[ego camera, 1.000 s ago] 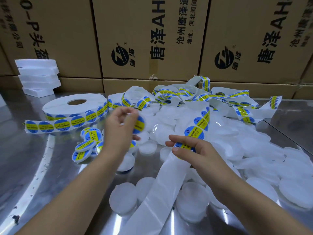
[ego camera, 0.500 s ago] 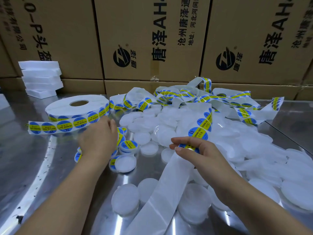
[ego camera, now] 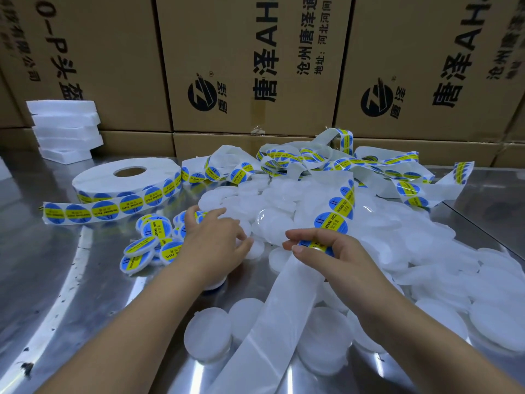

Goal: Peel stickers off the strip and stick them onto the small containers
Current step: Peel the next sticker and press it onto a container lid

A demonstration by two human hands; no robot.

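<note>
My right hand (ego camera: 335,251) pinches the sticker strip (ego camera: 339,207) at a blue-and-yellow round sticker. The bare white backing (ego camera: 272,319) trails from it toward me. My left hand (ego camera: 213,240) lies palm down, fingers apart, on the near edge of the heap of plain white containers (ego camera: 272,223); its thumb touches one of them. Several labelled containers (ego camera: 147,245) lie in a cluster just left of that hand. The sticker roll (ego camera: 125,180) sits at the back left, with a loose tail (ego camera: 85,211) running leftward.
Plain white containers (ego camera: 426,251) spread across the right half of the shiny metal table (ego camera: 42,280). Tangled strip (ego camera: 383,169) lies behind them. A stack of white foam pieces (ego camera: 65,129) stands at the far left. Cardboard boxes (ego camera: 255,66) wall off the back.
My left hand carried a labelled container down to the cluster on the left, let it go, then moved right onto the plain containers. My right hand kept its hold on the strip.
</note>
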